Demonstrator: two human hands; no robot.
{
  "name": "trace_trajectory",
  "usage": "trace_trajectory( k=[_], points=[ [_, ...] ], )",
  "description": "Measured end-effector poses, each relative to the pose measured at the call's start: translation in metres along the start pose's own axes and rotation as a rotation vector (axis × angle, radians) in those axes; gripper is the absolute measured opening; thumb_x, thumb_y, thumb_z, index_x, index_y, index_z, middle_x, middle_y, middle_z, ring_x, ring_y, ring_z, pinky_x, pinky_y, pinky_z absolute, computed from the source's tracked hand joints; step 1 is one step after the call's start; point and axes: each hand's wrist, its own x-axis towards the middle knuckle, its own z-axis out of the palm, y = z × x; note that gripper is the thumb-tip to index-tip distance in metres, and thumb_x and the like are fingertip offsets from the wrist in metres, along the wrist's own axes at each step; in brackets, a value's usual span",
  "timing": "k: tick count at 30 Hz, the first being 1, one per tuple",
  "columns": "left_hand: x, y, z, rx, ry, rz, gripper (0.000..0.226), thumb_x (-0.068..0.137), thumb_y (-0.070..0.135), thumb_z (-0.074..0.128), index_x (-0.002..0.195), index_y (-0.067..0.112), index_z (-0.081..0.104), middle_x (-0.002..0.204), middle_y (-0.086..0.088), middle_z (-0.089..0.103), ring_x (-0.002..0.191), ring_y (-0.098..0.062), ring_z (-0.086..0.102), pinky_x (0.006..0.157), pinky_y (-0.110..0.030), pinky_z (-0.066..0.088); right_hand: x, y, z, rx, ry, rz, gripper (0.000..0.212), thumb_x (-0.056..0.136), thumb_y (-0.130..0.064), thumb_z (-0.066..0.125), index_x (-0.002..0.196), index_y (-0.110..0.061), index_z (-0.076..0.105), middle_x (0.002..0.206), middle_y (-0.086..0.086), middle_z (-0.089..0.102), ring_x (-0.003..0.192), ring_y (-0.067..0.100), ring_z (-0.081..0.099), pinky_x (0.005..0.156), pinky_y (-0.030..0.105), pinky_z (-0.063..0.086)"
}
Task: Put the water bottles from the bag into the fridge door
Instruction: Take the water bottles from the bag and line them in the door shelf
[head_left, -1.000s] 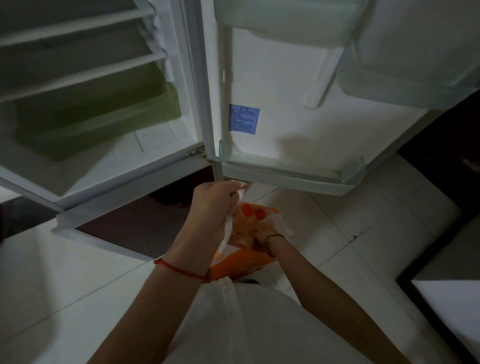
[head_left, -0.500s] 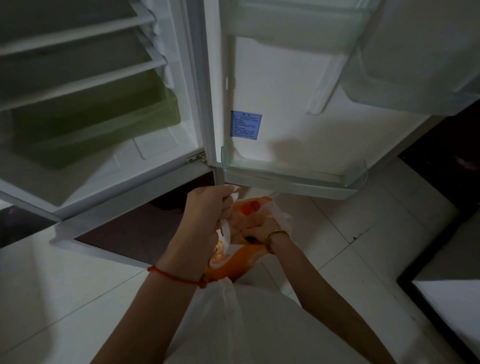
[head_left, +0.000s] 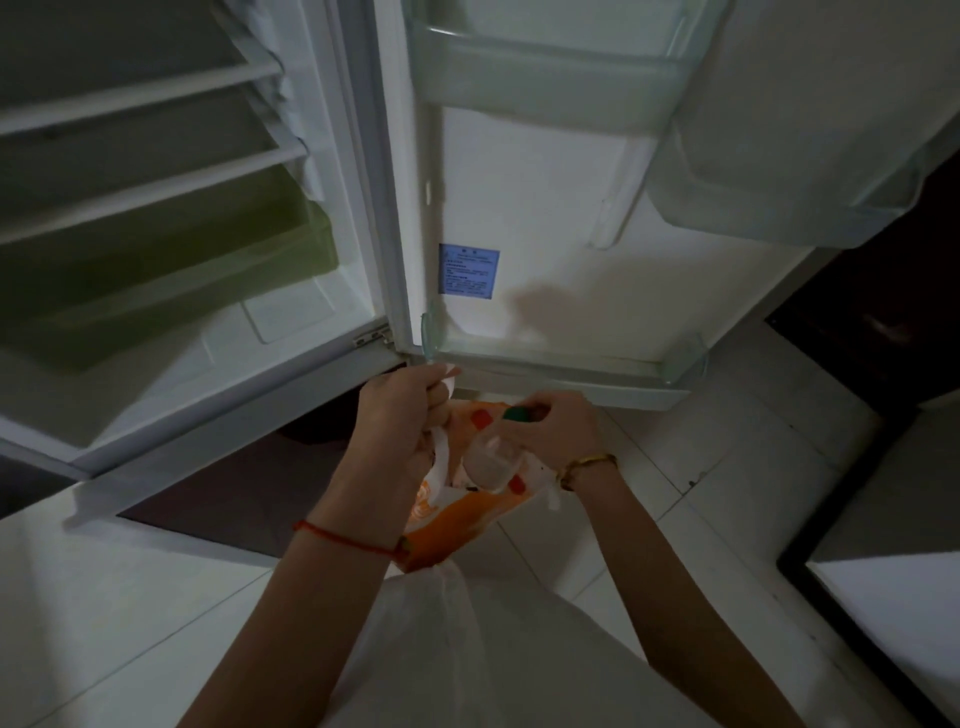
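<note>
An orange and white bag (head_left: 457, 519) hangs in front of me, just below the open fridge door. My left hand (head_left: 400, 421) grips its white handle and holds the bag up. My right hand (head_left: 556, 431) is closed around the neck of a clear water bottle (head_left: 488, 460) with a green cap (head_left: 515, 413). The bottle's upper half sticks out of the bag; its lower half is hidden inside. The lowest door shelf (head_left: 561, 366), with a clear rail, is directly above my hands and holds nothing.
The fridge door has two more clear shelves, one at the top (head_left: 545, 67) and one at the upper right (head_left: 779, 208). Inside the fridge are white shelves and a green drawer (head_left: 171, 280). White floor tiles lie below. A dark-edged cabinet (head_left: 883, 597) stands at the right.
My right hand has come up out of the bag with the bottle, whose green cap and clear shoulder now show. My left hand still holds the handle in about the same place.
</note>
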Motion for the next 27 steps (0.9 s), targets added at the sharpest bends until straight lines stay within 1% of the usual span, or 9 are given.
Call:
trace_trajectory(
  k=[2,5,8,11,13,15,17,22,27],
  points=[
    [0.001,0.003,0.002,-0.027,0.006,-0.004,0.033,0.099,0.005,0.043,0.066,0.008,0.049,0.030,0.010,0.025,0.023,-0.003,0.021,0.053,-0.022,0.020,-0.004,-0.009,-0.012,-0.023,0.041,-0.033,0.024,0.070,-0.024,0.083,0.088,-0.011,0.075,0.076,-0.001,0.066,0.072,0.011,0.060,0.068,0.020,0.051],
    [0.002,0.006,0.000,-0.007,-0.003,-0.013,0.048,0.099,0.004,0.042,0.052,0.012,0.049,0.030,0.008,0.023,0.022,-0.003,0.019,0.050,-0.020,0.019,-0.012,-0.028,-0.032,-0.015,0.123,-0.086,0.027,0.070,-0.024,0.083,0.091,-0.013,0.072,0.079,-0.003,0.065,0.068,0.003,0.058,0.057,0.004,0.043],
    [0.002,0.006,-0.003,0.029,0.014,-0.021,0.037,0.099,0.005,0.042,0.067,0.003,0.060,0.030,0.010,0.024,0.023,-0.002,0.019,0.052,-0.023,0.018,-0.019,-0.047,-0.054,-0.016,0.245,-0.180,0.028,0.071,-0.025,0.083,0.091,-0.014,0.067,0.085,0.000,0.065,0.073,0.006,0.059,0.059,0.003,0.043],
    [0.002,0.005,-0.008,0.085,0.029,-0.031,0.020,0.098,0.008,0.043,0.088,0.002,0.059,0.032,0.010,0.025,0.026,-0.002,0.020,0.053,-0.025,0.012,-0.021,-0.066,-0.079,0.049,0.348,-0.267,0.027,0.069,-0.024,0.082,0.089,-0.015,0.067,0.089,0.004,0.068,0.078,0.014,0.065,0.068,0.017,0.053],
    [0.003,0.004,-0.010,0.074,0.033,-0.020,0.027,0.097,0.007,0.045,0.078,0.004,0.063,0.035,0.012,0.025,0.028,-0.002,0.019,0.064,-0.032,0.007,-0.018,-0.078,-0.090,0.110,0.389,-0.286,0.027,0.068,-0.025,0.081,0.090,-0.014,0.068,0.088,0.004,0.069,0.078,0.015,0.067,0.071,0.025,0.056],
    [0.003,0.004,-0.011,0.061,0.054,-0.016,0.042,0.097,0.006,0.046,0.058,0.010,0.061,0.035,0.011,0.024,0.028,-0.003,0.019,0.064,-0.033,0.007,-0.008,-0.087,-0.092,0.152,0.415,-0.299,0.025,0.068,-0.025,0.079,0.087,-0.015,0.067,0.084,0.002,0.069,0.073,0.011,0.066,0.068,0.022,0.055],
    [0.002,0.005,-0.010,0.054,0.068,-0.013,0.038,0.097,0.006,0.046,0.060,0.011,0.055,0.034,0.011,0.024,0.028,-0.002,0.019,0.066,-0.034,0.005,0.007,-0.092,-0.084,0.135,0.439,-0.339,0.021,0.068,-0.023,0.079,0.083,-0.020,0.064,0.082,0.003,0.067,0.069,0.010,0.062,0.065,0.016,0.051],
    [0.006,0.003,-0.015,0.051,0.078,-0.028,0.022,0.095,0.007,0.046,0.080,0.004,0.062,0.035,0.011,0.026,0.028,-0.003,0.021,0.062,-0.033,0.008,0.049,-0.087,-0.045,0.023,0.396,-0.417,0.020,0.071,-0.015,0.074,0.086,-0.007,0.064,0.087,0.008,0.061,0.076,0.020,0.058,0.069,0.021,0.049],
    [0.008,-0.001,-0.015,0.053,0.127,-0.034,0.018,0.091,0.008,0.052,0.082,0.004,0.066,0.038,0.011,0.027,0.032,-0.005,0.021,0.058,-0.030,0.014,0.088,-0.085,-0.027,-0.028,0.283,-0.414,0.016,0.074,-0.009,0.068,0.089,-0.004,0.065,0.094,0.016,0.062,0.081,0.013,0.046,0.065,-0.001,0.031]
  ],
)
